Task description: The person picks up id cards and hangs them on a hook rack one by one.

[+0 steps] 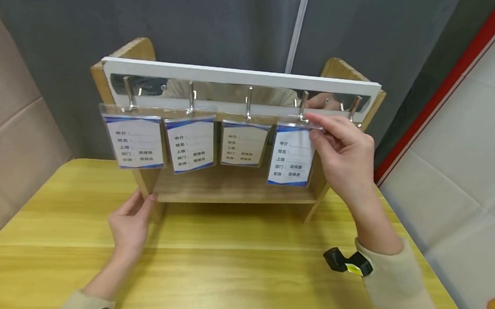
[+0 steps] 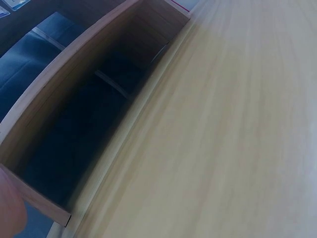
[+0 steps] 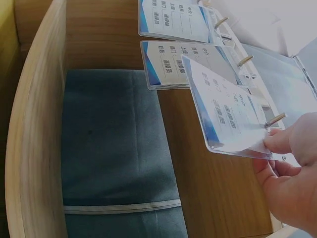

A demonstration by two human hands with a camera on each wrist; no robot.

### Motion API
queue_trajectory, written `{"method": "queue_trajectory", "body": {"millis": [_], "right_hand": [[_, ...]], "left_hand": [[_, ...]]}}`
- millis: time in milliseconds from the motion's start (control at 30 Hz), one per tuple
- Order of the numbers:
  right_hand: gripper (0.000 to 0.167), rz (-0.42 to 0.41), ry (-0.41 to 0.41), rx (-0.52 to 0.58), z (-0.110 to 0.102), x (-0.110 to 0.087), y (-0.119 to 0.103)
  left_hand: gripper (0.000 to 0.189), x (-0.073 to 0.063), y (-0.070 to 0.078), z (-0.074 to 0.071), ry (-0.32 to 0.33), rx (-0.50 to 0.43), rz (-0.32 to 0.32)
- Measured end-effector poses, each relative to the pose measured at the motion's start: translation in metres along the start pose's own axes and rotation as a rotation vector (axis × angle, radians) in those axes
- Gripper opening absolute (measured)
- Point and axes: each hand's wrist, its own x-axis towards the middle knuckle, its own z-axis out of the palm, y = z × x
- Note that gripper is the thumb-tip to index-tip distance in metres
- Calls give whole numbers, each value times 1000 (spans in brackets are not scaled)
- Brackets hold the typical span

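A clear-sleeved name badge [image 1: 292, 152] with a printed card hangs at the second hook from the right on a white hook rail [image 1: 244, 75]. My right hand [image 1: 349, 156] pinches its upper right corner between thumb and fingers; the right wrist view shows the hook's metal peg [image 3: 275, 120] through the badge's top edge. At the lower left, my left hand [image 1: 130, 225] holds the side panel of the wooden shelf [image 1: 202, 199], thumb at the front. Only a blurred fingertip [image 2: 11, 206] of it shows in the left wrist view.
Further badges hang to the left: a left badge [image 1: 134, 143], a tilted badge [image 1: 190, 144] and a middle badge [image 1: 243, 145]. The rightmost hook [image 1: 355, 106] is partly behind my right hand. A grey curtain [image 1: 238, 26] is behind the shelf, which stands on a yellow wood-grain table [image 1: 240, 267].
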Motion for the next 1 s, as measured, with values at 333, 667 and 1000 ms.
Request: {"method": "queue_trajectory", "body": {"millis": [333, 667, 1000], "right_hand": [[35, -104, 40, 27, 1, -8, 7], [36, -224, 129, -88, -2, -23, 9], [39, -259, 68, 165, -18, -32, 23]], "left_hand": [[40, -1, -1, 1, 0, 8, 10], [40, -2, 0, 1, -7, 39, 5], [39, -2, 0, 2, 2, 48, 8]]}}
